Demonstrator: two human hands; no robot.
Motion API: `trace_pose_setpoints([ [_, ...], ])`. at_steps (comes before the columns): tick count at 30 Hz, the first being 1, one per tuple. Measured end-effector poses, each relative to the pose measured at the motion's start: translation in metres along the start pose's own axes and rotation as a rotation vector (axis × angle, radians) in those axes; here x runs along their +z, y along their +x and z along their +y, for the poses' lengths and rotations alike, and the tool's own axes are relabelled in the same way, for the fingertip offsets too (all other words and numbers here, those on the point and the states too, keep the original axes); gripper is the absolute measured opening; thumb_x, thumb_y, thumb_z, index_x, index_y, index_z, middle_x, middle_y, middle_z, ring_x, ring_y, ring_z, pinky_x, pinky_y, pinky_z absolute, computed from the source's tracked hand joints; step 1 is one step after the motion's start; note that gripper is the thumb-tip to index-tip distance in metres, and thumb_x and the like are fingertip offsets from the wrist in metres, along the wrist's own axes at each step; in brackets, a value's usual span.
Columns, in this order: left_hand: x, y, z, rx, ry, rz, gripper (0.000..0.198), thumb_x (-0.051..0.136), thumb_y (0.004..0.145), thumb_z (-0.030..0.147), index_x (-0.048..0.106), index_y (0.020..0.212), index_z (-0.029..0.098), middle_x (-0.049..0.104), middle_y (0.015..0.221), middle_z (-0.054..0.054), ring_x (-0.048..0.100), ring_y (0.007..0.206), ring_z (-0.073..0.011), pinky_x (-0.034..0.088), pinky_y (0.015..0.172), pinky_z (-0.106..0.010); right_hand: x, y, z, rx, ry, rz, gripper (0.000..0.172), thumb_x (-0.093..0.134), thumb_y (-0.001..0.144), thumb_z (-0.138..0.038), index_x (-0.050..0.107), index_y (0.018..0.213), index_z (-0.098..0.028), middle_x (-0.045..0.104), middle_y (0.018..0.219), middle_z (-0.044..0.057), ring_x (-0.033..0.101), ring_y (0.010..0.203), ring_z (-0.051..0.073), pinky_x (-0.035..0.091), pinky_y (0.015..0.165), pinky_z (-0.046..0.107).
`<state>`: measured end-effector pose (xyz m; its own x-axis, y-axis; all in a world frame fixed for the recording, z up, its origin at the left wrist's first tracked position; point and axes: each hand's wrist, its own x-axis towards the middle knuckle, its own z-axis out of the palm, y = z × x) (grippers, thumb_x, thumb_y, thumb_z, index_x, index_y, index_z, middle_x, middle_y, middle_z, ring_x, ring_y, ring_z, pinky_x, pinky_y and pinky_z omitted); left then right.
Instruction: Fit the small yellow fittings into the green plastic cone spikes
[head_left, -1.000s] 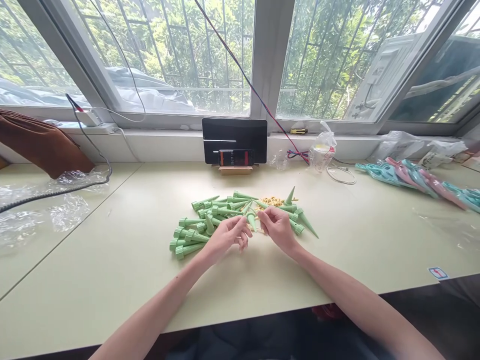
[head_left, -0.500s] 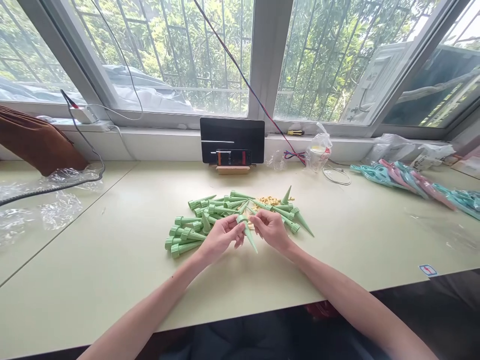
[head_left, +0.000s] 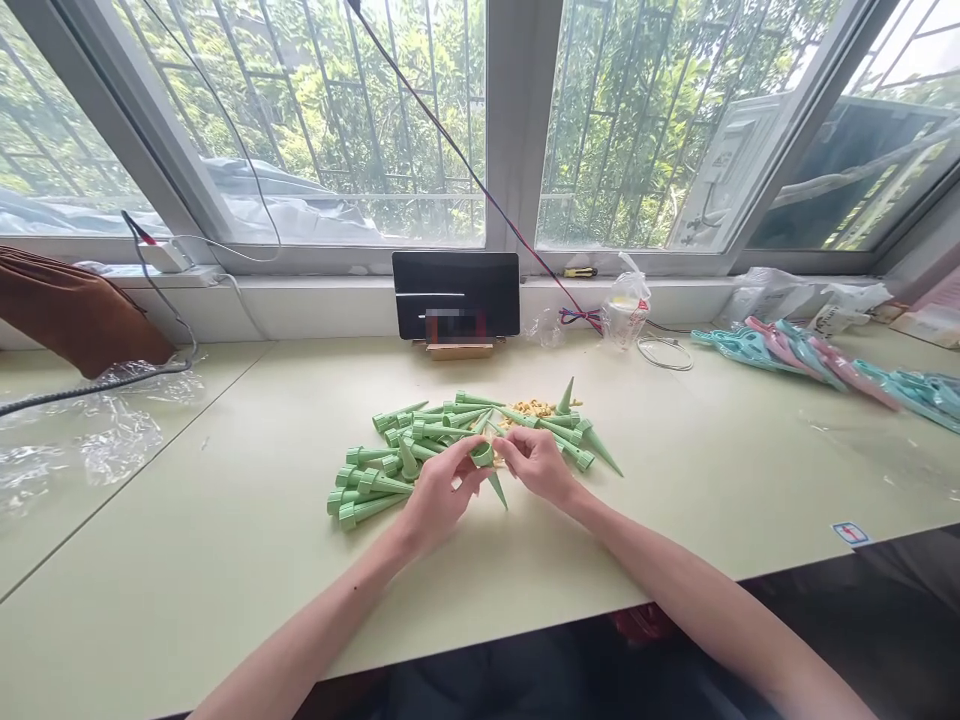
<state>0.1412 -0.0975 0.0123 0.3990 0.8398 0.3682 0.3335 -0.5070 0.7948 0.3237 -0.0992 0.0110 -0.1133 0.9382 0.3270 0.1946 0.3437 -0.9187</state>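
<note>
My left hand (head_left: 442,490) grips a green plastic watering spike (head_left: 482,456) by its wide collar, between thumb and fingers. The collar's open end faces up toward me, and a pointed tip shows below the fingers. My right hand (head_left: 536,462) is pinched close beside that collar; whatever its fingertips hold is too small or hidden to name. Around and behind both hands lies a loose pile of similar green spikes (head_left: 382,482), most on their sides and a few standing point up. Small yellow plastic pieces (head_left: 534,408) are heaped just beyond my right hand.
A dark tablet (head_left: 457,285) leans by the window, with a partly blurred phone (head_left: 454,327) before it. Farther right are a bagged cup (head_left: 626,315), a coiled white cable (head_left: 665,354) and teal and pink plastic items (head_left: 795,355). Brown bag (head_left: 82,310) and clear wrapping (head_left: 120,430) lie left.
The spike in my left hand has been tilted so that its open collar now faces me. My right hand stays pinched near it. The whole view has shifted slightly.
</note>
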Motion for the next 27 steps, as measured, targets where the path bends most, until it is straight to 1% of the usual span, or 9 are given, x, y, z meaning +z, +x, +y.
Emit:
trace_pose_setpoints([
  [5, -0.0026, -0.0007, -0.0014, 0.173, 0.166, 0.017, 0.032, 0.057, 0.093, 0.028, 0.059, 0.124, 0.023, 0.07, 0.093, -0.006, 0.062, 0.065, -0.0143, 0.051, 0.063, -0.026, 0.0, 0.0005, -0.0032, -0.011, 0.002, -0.006, 0.048, 0.053, 0.091, -0.053, 0.042, 0.057, -0.021, 0.042, 0.047, -0.004, 0.036, 0.045, 0.01, 0.028, 0.045, 0.026],
  [7, -0.0036, -0.0011, -0.0017, 0.223, 0.192, 0.015, 0.034, 0.056, 0.094, 0.027, 0.058, 0.127, 0.024, 0.07, 0.097, -0.007, 0.062, 0.066, -0.0139, 0.051, 0.064, -0.026, 0.0002, 0.0008, -0.0031, -0.013, 0.001, -0.005, 0.049, 0.053, 0.092, -0.053, 0.042, 0.057, -0.021, 0.041, 0.047, -0.004, 0.036, 0.045, 0.01, 0.028, 0.045, 0.026],
  [11, -0.0034, -0.0025, -0.0016, 0.227, 0.23, 0.024, 0.034, 0.053, 0.095, 0.028, 0.056, 0.129, 0.024, 0.069, 0.1, -0.007, 0.061, 0.064, -0.0131, 0.051, 0.065, -0.025, 0.0006, 0.0014, -0.0021, -0.012, 0.008, 0.004, 0.05, 0.053, 0.091, -0.056, 0.043, 0.056, -0.021, 0.041, 0.049, -0.004, 0.036, 0.046, 0.01, 0.028, 0.045, 0.026],
  [14, -0.0031, -0.0031, -0.0008, 0.191, 0.265, 0.029, 0.033, 0.051, 0.096, 0.03, 0.056, 0.129, 0.025, 0.069, 0.091, -0.005, 0.06, 0.061, -0.013, 0.051, 0.065, -0.025, 0.001, 0.0015, -0.0014, -0.016, 0.013, 0.008, 0.051, 0.053, 0.091, -0.056, 0.043, 0.056, -0.02, 0.042, 0.05, -0.003, 0.036, 0.047, 0.011, 0.029, 0.045, 0.026],
  [19, -0.0062, -0.0025, -0.0045, 0.209, 0.316, -0.002, 0.035, 0.046, 0.097, 0.027, 0.053, 0.132, 0.024, 0.065, 0.07, 0.0, 0.061, 0.059, -0.0146, 0.05, 0.066, -0.024, 0.0022, 0.0012, -0.0005, -0.005, 0.039, 0.011, 0.051, 0.052, 0.091, -0.056, 0.04, 0.056, -0.021, 0.037, 0.049, -0.004, 0.034, 0.048, 0.011, 0.029, 0.047, 0.026],
  [21, -0.0073, -0.0022, -0.0066, 0.235, 0.323, -0.019, 0.034, 0.044, 0.098, 0.026, 0.055, 0.13, 0.024, 0.064, 0.071, -0.001, 0.062, 0.062, -0.0152, 0.05, 0.069, -0.025, 0.003, 0.001, -0.0004, 0.004, 0.053, 0.012, 0.052, 0.052, 0.09, -0.058, 0.038, 0.056, -0.021, 0.035, 0.049, -0.004, 0.033, 0.048, 0.011, 0.028, 0.046, 0.026],
  [24, -0.0064, -0.0018, -0.0054, 0.245, 0.279, -0.014, 0.033, 0.043, 0.098, 0.025, 0.055, 0.128, 0.025, 0.066, 0.081, -0.003, 0.063, 0.064, -0.014, 0.051, 0.071, -0.025, 0.0043, 0.0008, -0.0009, 0.014, 0.071, 0.013, 0.053, 0.052, 0.09, -0.06, 0.04, 0.056, -0.021, 0.036, 0.049, -0.004, 0.033, 0.047, 0.011, 0.028, 0.045, 0.026],
  [25, -0.0055, -0.0016, -0.0034, 0.227, 0.25, -0.005, 0.032, 0.043, 0.098, 0.026, 0.055, 0.128, 0.025, 0.066, 0.083, -0.003, 0.063, 0.064, -0.0134, 0.051, 0.07, -0.025, 0.0047, 0.0007, -0.0013, 0.014, 0.076, 0.017, 0.052, 0.051, 0.09, -0.06, 0.041, 0.056, -0.021, 0.037, 0.049, -0.004, 0.033, 0.046, 0.011, 0.028, 0.045, 0.026],
  [27, -0.0033, -0.0009, 0.0022, 0.156, 0.186, 0.021, 0.031, 0.048, 0.097, 0.029, 0.054, 0.128, 0.025, 0.064, 0.076, 0.0, 0.063, 0.062, -0.0133, 0.051, 0.065, -0.024, 0.0051, 0.0005, -0.0024, 0.011, 0.08, 0.036, 0.051, 0.051, 0.091, -0.059, 0.044, 0.058, -0.021, 0.039, 0.05, -0.004, 0.034, 0.046, 0.011, 0.028, 0.045, 0.026],
])
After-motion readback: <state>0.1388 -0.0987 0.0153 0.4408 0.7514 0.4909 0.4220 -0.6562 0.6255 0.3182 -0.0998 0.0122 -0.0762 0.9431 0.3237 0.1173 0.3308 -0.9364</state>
